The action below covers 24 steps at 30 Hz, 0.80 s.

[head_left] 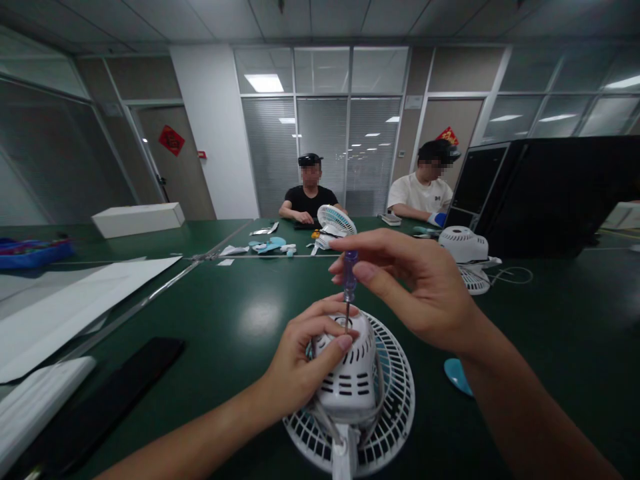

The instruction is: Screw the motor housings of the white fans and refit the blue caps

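The right hand (417,290) arches over the near fan (350,393), fingers pinching the upright purple screwdriver (351,277). From the left, the left hand (307,360) curls its fingers around the motor housing (345,390).

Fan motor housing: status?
Right hand gripping purple screwdriver, shaft down on housing. Left hand steadying housing by the screwdriver tip. Fan grille under housing. Nothing visibly blocking the screwdriver.

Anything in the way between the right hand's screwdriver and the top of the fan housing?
Nothing visible blocks it. The screwdriver in the right hand points down at the housing top. Fingers of the left hand crowd its lower shaft; can't tell if they touch it.
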Each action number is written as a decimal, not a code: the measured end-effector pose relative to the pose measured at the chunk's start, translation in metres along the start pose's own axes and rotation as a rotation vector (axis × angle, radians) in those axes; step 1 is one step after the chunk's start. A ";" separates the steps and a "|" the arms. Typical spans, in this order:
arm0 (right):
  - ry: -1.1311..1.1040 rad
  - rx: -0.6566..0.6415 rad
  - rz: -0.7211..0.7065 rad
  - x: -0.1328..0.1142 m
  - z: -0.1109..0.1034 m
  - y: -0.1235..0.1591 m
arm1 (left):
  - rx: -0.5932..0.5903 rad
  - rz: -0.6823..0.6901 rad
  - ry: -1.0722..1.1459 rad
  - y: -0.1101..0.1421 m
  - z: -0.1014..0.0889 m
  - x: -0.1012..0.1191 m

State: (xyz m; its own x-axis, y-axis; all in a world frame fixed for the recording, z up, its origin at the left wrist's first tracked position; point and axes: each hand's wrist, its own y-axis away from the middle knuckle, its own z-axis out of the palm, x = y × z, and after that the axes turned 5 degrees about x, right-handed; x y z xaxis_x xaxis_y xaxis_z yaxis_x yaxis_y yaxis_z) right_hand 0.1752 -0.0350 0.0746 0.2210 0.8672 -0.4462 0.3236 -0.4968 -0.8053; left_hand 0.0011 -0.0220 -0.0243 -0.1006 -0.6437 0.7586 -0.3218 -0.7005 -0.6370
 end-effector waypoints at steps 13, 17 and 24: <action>-0.075 0.033 0.020 0.003 0.002 0.001 | -0.005 0.042 -0.014 0.001 0.001 0.000; 0.043 0.063 -0.047 0.003 0.002 0.001 | -0.010 0.045 -0.012 0.001 0.000 0.000; 0.023 0.005 -0.044 0.000 -0.002 0.001 | -0.020 0.078 -0.055 0.002 0.001 -0.002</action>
State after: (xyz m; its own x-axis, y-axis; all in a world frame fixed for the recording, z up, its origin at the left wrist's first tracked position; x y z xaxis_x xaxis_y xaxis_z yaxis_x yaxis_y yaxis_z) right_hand 0.1774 -0.0355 0.0745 0.2279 0.8871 -0.4013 0.3291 -0.4581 -0.8258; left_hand 0.0014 -0.0225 -0.0277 -0.0740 -0.7126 0.6976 -0.3334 -0.6416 -0.6908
